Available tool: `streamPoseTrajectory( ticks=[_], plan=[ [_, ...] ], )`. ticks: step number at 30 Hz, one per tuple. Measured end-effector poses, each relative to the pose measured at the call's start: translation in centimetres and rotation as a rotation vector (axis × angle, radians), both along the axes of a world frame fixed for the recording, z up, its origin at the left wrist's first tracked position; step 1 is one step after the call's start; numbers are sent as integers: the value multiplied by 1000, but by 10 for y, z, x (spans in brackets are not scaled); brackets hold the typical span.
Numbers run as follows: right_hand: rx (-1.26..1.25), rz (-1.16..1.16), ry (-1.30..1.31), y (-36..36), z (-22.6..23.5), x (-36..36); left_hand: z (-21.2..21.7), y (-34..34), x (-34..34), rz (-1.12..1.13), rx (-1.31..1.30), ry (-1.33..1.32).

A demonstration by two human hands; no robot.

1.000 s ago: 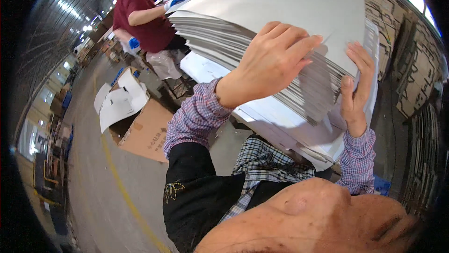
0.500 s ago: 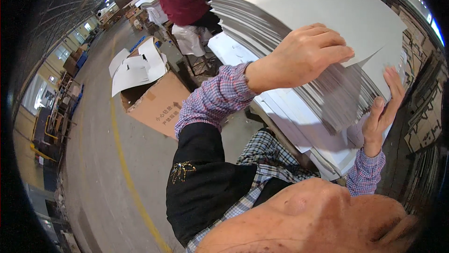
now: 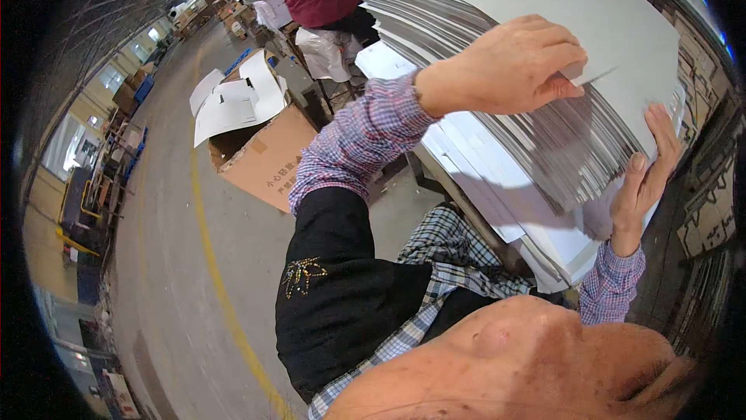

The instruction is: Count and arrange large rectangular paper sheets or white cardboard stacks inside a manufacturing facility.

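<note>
Your left hand grips top of grey sheet stack, right hand flat against its edge. Stack fanned; loose grip, sheets likely slide off tabletop.

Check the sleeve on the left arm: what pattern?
Purple-and-white check on the sleeve, under a black oversleeve; head view.

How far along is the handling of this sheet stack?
Done: a flat pile of white sheets already lies on the table. In hand: the left hand presses on top of a thick stack while the right hand steadies its edge. Left: the stack is not yet set flat.
</note>
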State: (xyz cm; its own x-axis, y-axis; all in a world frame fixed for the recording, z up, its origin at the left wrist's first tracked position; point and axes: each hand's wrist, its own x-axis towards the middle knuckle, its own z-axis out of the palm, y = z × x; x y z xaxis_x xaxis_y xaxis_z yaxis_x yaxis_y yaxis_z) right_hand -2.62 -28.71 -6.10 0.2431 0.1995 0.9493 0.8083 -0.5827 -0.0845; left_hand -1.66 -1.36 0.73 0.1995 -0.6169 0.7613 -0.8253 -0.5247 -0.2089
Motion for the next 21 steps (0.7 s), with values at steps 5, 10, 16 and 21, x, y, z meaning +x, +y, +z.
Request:
streamPoseTrajectory(
  ticks=[5,10,16,21],
  plan=[
    [300,220,43,-14,-10,16,30,-7,-18,-62,105,46],
    [520,154,103,-15,-16,22,49,-47,-31,-132,254,133],
    [616,214,150,-21,-9,14,62,-84,-22,-224,414,167],
    [656,291,217,-14,-5,9,76,-90,-11,-254,485,202]
  ],
)
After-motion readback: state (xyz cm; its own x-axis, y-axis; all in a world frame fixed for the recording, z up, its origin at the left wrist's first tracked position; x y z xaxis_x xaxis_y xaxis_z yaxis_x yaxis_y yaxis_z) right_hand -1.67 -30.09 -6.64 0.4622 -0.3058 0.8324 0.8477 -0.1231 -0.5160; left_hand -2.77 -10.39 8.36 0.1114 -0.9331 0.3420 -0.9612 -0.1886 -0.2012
